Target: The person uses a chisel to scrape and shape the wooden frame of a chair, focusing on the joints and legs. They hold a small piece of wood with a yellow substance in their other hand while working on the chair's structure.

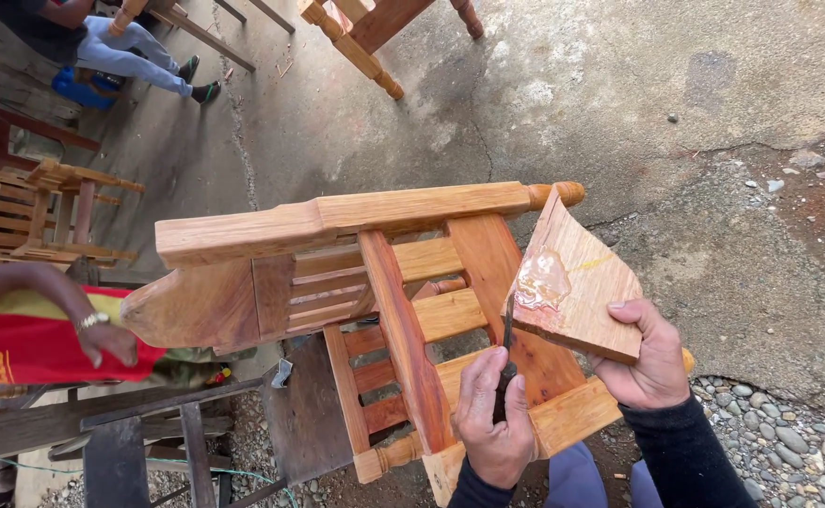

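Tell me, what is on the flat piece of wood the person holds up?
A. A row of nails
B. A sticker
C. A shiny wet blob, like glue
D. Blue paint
C: the wood piece in the right hand has a glossy, clear patch near its lower edge, and the left hand holds a thin dark tool whose tip points up at it.

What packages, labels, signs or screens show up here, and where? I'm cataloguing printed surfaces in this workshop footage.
Printed shirt: far left, on a co-worker; red with a yellow band and yellow print.
Blue object: top left on the floor by a seated person; too small to tell whether it is a package.
No packages, signs or screens otherwise; the wooden piece in the right hand carries only clear glue.
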